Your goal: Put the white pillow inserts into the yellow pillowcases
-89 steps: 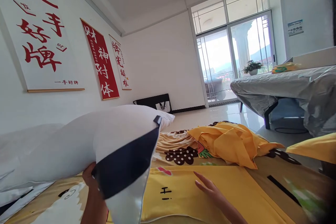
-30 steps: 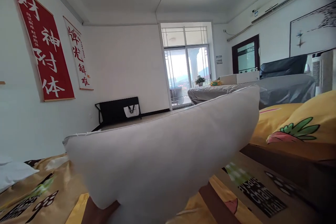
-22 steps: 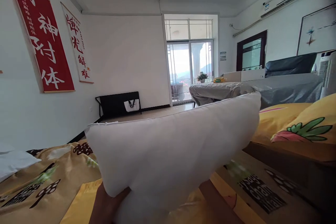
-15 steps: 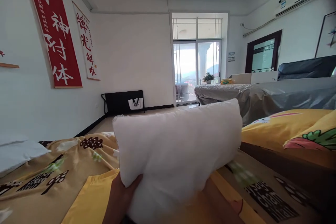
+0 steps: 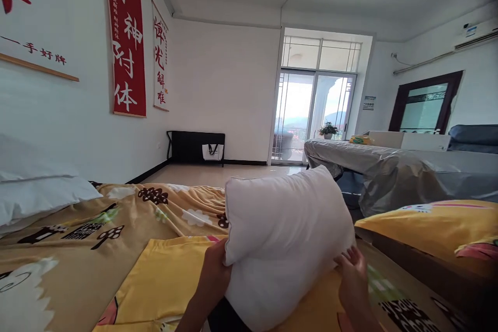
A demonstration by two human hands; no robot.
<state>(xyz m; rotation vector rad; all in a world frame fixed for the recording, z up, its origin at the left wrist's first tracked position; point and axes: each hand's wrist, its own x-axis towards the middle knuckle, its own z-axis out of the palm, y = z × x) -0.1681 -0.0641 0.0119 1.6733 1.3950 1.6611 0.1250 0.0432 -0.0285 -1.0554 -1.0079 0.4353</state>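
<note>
A plump white pillow [image 5: 286, 238] stands on end on the bed in front of me. My left hand [image 5: 212, 275] grips its left side, fingers curled into the filling. My right hand [image 5: 352, 272] presses against its lower right side with fingers bent on the fabric. Under the pillow lies a yellow pillowcase [image 5: 163, 280], spread flat on the patterned tan bedsheet [image 5: 78, 238].
White pillows [image 5: 35, 192] lie at the left by the wall. A yellow cushion [image 5: 431, 220] sits on the right of the bed. Beyond stand a covered table [image 5: 389, 166], a black bench [image 5: 194, 145] and glass balcony doors [image 5: 311, 114].
The pillow has swung from lying sideways to standing more upright and shifted right. My right hand now shows on its right side. The view turned left.
</note>
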